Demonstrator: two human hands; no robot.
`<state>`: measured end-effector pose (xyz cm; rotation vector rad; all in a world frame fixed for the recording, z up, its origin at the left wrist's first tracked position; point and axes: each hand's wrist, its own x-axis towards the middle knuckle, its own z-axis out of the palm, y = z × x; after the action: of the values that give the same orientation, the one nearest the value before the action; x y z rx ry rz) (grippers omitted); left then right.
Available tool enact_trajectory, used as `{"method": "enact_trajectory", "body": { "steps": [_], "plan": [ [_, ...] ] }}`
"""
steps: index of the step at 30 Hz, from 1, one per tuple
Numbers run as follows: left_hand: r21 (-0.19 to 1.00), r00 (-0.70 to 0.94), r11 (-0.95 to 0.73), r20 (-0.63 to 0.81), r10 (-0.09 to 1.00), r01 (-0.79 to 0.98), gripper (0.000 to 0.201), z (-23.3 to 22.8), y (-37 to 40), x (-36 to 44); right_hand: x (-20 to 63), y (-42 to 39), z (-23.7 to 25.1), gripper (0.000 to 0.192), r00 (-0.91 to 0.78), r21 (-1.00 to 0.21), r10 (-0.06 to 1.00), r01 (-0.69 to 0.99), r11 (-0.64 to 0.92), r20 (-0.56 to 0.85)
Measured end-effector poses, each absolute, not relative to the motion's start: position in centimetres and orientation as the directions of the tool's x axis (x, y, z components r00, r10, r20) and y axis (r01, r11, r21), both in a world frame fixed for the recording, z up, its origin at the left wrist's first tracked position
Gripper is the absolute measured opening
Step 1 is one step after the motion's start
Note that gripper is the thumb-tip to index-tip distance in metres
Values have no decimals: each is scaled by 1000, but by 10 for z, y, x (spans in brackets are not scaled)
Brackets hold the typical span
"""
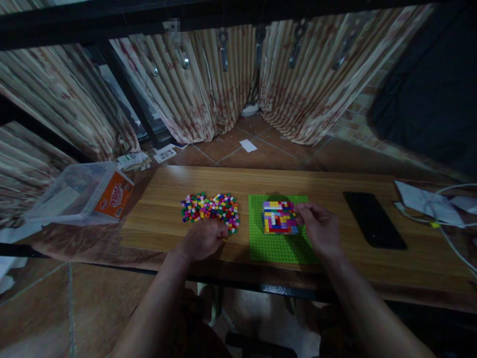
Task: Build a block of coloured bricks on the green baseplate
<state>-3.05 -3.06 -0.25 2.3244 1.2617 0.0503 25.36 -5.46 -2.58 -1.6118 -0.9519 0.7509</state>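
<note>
A block built of many-coloured toy bricks stands on a green studded baseplate. At the block's right side is my right hand, its thumb and finger pinched together against the upper right edge. Whether a loose brick sits between those fingertips is too small to tell. Left of the baseplate, loose toy bricks lie in a spread pile. My left hand is closed at the near edge of this pile, knuckles up. A small orange spot shows under its fingertips; what they hold is hidden.
The wooden board bears all this. A black phone-like slab lies to the right, with white cables and papers beyond. A clear plastic box with an orange label stands at the left. Striped curtains hang behind.
</note>
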Motion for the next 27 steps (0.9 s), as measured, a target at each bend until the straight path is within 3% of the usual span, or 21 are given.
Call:
{"method": "enact_trajectory", "body": {
  "steps": [6, 9, 13, 17, 21, 27],
  "plan": [
    [460, 589, -459, -188, 786, 760, 11, 2, -31, -26, 255, -53, -28, 25, 499, -971, 867, 213, -104, 16],
    [545, 580, -425, -144, 801, 722, 11, 10, -31, -17, 253, -58, -25, 24, 462, -944, 871, 331, 6, 168],
    [758, 570, -308, -101, 815, 574, 14, 13, -34, 8, 238, -79, -18, 12, 124, -785, 898, 545, 294, 423],
    [941, 600, -54, -168, 782, 334, 19, 8, -39, 37, 221, -97, -16, 22, -156, -683, 841, 516, 517, 519],
    [969, 647, 179, -248, 721, 172, 26, 4, -42, 49, 218, -100, -19, 22, -141, -661, 828, 536, 525, 543],
    [957, 628, 271, -271, 729, 98, 30, 4, -40, 56, 225, -100, -22, 25, -138, -617, 821, 594, 516, 554]
  ]
}}
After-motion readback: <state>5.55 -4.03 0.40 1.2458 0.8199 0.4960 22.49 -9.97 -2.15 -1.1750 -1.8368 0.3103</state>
